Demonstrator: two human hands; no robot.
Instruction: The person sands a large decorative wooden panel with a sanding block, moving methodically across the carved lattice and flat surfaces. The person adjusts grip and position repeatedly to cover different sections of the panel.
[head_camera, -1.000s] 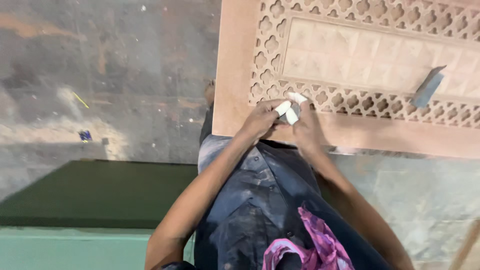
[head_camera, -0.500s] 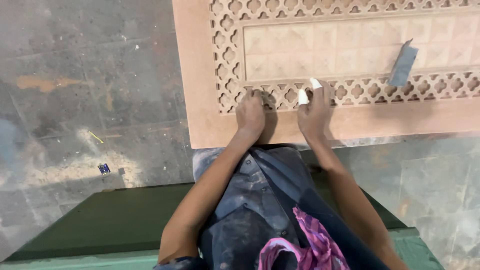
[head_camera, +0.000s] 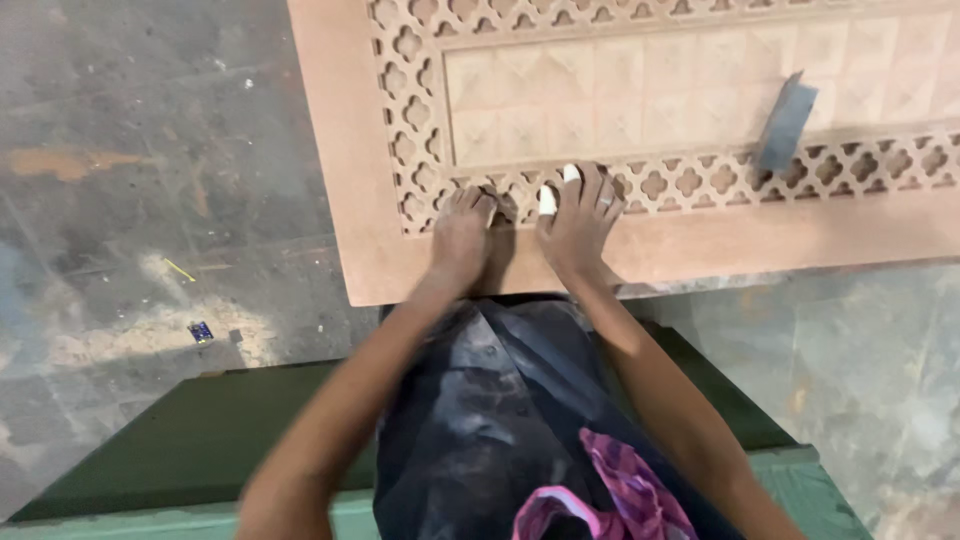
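Dusty floor | both hands flat on carved stone panel

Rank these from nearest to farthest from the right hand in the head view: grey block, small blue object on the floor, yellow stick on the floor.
From the right hand:
1. Grey block, on the carved stone panel, to the right.
2. Small blue object, on the floor, left.
3. Yellow stick, farther left.

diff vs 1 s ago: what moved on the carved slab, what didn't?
The two hands parted: the left hand and the right hand, with white-wrapped fingertips, were bunched together and now lie spread side by side on the lattice border of the pink carved slab. Nothing was picked up or let go. The grey block stayed put.
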